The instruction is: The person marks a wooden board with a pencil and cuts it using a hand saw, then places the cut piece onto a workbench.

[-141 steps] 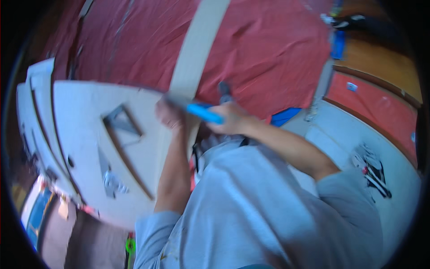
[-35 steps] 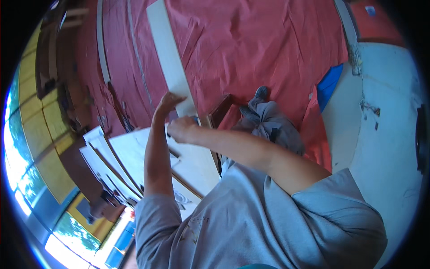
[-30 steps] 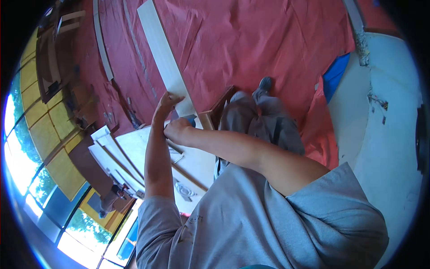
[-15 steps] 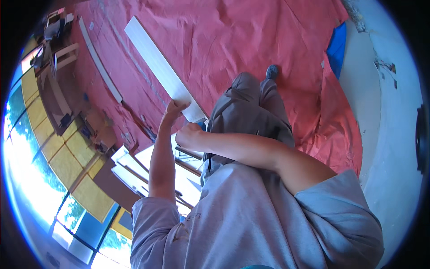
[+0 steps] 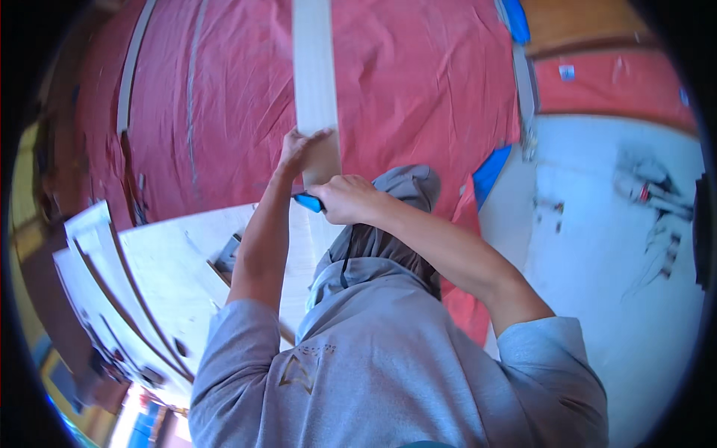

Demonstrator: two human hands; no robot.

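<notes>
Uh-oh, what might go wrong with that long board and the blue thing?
The right hand grips a blue tool near the left hand, so a slip might hurt it. The long board reaches well past the left hand, so it might swing. The wrinkled red sheet might trip someone.

Left hand [image 5: 305,148] is farther out, wrist [image 5: 284,167] bent, angled to the right. Right hand [image 5: 347,198] sits nearer in, curled into a tight grip. Left forearm [image 5: 263,235] runs nearly straight forward; right forearm [image 5: 448,257] slants in, elbow [image 5: 502,290] bent. Hands close but apart.
</notes>
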